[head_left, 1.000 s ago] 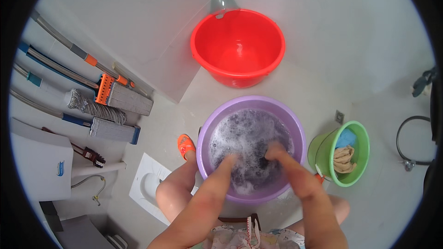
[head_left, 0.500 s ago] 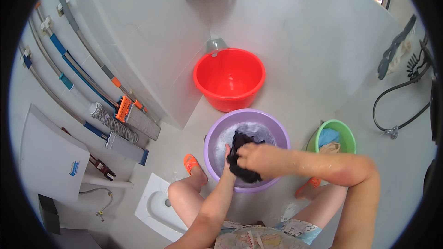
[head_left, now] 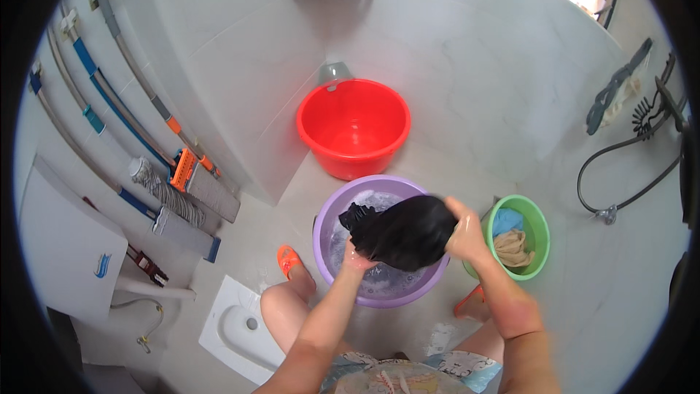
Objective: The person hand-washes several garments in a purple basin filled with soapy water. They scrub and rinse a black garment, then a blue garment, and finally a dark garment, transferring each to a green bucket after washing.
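A wet black garment (head_left: pixel 408 232) is stretched between my two hands over the purple basin (head_left: pixel 324 277). My left hand (head_left: pixel 357 257) grips its bunched left end from below, with most of the fingers hidden under the cloth. At the right end, my right hand (head_left: pixel 465 235) is closed on the garment's edge, above the basin's right rim. Soapy water (head_left: pixel 386 281) with white suds shows in the basin around the cloth.
A red tub (head_left: pixel 354 128) stands beyond the basin, with a grey scoop (head_left: pixel 335 73) behind it. At right, a green bucket (head_left: pixel 541 233) holds blue and beige cloths. Mops (head_left: pixel 157 120) hang along the left wall. A squat toilet (head_left: pixel 240 328) lies at lower left; a shower hose (head_left: pixel 583 175) hangs at right.
My right hand has moved right, away from my left, drawing the bunched black garment out wide. The view has shifted slightly, and more of the green bucket shows.
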Demonstrator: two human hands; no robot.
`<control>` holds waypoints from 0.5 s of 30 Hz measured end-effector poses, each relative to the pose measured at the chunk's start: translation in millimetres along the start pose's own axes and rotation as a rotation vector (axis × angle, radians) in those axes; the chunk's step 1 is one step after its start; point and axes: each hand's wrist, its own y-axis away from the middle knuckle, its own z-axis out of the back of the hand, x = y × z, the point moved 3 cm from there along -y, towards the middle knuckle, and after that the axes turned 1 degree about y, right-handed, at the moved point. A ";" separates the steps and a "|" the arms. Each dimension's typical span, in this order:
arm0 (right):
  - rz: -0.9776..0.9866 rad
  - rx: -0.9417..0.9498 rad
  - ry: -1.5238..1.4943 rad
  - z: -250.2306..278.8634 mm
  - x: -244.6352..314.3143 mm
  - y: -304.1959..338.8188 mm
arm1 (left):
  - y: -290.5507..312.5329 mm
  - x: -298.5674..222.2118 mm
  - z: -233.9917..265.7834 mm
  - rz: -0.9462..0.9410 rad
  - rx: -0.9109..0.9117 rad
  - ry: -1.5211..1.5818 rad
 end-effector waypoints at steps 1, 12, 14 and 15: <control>-0.027 -0.183 -0.185 -0.9 -30.1 -6.7 | -3.0 -5.4 4.0 0.096 0.045 0.024; -1.173 0.218 -1.065 -158.8 -241.5 42.3 | -7.7 -18.5 9.7 0.327 -0.420 -0.634; -1.230 0.374 -1.028 -162.5 -246.1 49.1 | -11.9 -20.9 11.7 0.398 -0.283 -0.745; -1.234 0.400 -0.984 -161.8 -248.5 50.3 | -13.1 -24.2 14.2 0.454 -0.323 -0.762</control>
